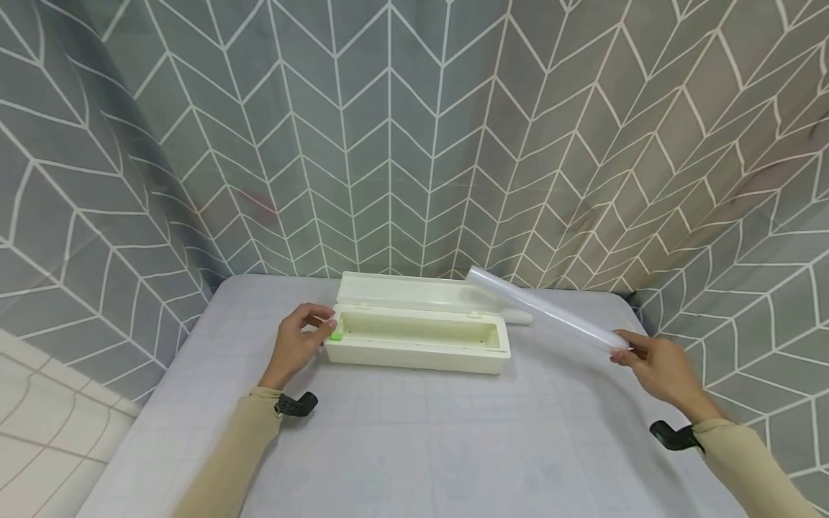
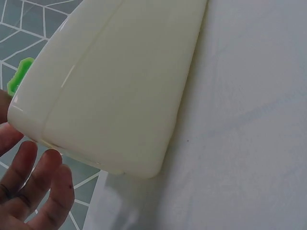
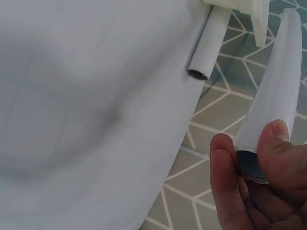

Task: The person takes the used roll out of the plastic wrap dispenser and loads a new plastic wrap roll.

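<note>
While the left hand [image 1: 299, 342] pinches the left end of the open box [image 1: 417, 357], apparently steadying it, the right hand [image 1: 662, 368] grips the roll [image 1: 550, 309] endwise, likely keeping its length clear.

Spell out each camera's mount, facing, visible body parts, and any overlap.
Head: worn on the head, facing forward and down at the white box on the table; left grip, right grip and sleeves show.
Left wrist: on that wrist, facing the white box's end; fingers show.
Right wrist: on that wrist, facing the held roll; thumb and fingers show.
Shared: head and right wrist both show that roll and the separate tube.
</note>
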`<state>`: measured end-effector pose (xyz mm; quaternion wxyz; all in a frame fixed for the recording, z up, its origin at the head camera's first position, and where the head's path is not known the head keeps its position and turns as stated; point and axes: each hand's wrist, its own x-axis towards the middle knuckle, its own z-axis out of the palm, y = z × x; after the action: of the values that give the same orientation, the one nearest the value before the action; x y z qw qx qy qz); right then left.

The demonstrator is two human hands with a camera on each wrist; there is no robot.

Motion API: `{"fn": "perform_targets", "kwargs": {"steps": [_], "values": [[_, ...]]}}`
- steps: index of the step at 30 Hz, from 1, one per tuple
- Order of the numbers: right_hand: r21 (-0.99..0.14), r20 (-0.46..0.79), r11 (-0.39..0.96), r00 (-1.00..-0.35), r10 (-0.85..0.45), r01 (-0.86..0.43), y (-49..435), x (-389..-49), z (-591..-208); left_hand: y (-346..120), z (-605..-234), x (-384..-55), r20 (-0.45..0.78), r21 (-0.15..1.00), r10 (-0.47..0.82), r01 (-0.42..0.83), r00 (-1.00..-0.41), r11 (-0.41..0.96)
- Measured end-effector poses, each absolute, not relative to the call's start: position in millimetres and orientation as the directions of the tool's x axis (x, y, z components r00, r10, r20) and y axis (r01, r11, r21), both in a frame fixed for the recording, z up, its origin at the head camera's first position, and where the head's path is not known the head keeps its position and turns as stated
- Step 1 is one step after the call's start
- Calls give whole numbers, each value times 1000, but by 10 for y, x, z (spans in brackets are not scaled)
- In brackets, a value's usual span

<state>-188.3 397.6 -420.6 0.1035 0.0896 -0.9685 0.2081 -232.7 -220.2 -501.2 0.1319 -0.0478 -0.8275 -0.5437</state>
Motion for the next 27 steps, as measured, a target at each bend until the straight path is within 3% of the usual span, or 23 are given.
{"fn": "perform_targets", "kwargs": {"steps": [16, 27], "values": [[-473, 251, 813, -937, -243, -338, 3298, -2168, -4096, -2145, -4914, -2292, 296, 850, -112, 209, -948, 483], [-522, 227, 766, -926, -301, -376, 2886, -2300, -4064, -2036, -4815, -2255, 403, 810, -90, 309, -911, 498]]}}
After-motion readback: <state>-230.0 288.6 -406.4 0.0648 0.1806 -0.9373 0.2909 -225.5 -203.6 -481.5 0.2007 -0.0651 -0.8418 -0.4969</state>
